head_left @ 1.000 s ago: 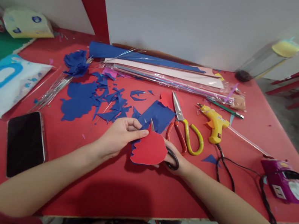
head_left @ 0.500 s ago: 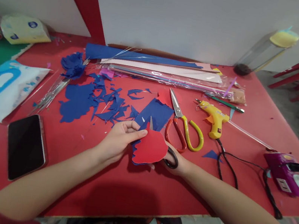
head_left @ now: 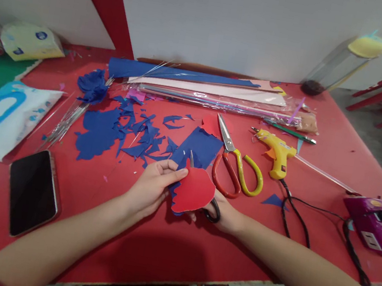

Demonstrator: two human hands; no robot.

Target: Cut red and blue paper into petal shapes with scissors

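Two hands at table centre, over red tabletop [head_left: 158, 250]. No readable writing; packet [head_left: 28, 40] logo blurred. Left hand [head_left: 152, 188] pinches red paper shape [head_left: 193, 191] at its left edge. Right hand [head_left: 225, 214] grips black-handled scissors [head_left: 214, 210], blade tip above shape's top edge. Versus a second ago: shape turned slightly, hands otherwise as before. Second scissors [head_left: 237, 163], glue gun [head_left: 277, 152] lie beyond.

Black scissors [head_left: 210, 208] mostly hidden behind red cutout [head_left: 193, 191]; blades perhaps open.

Red-and-yellow scissors [head_left: 236, 167] lie at centre; a yellow glue gun [head_left: 276, 150] at three o'clock of them — black phone [head_left: 33, 191] at eight o'clock.
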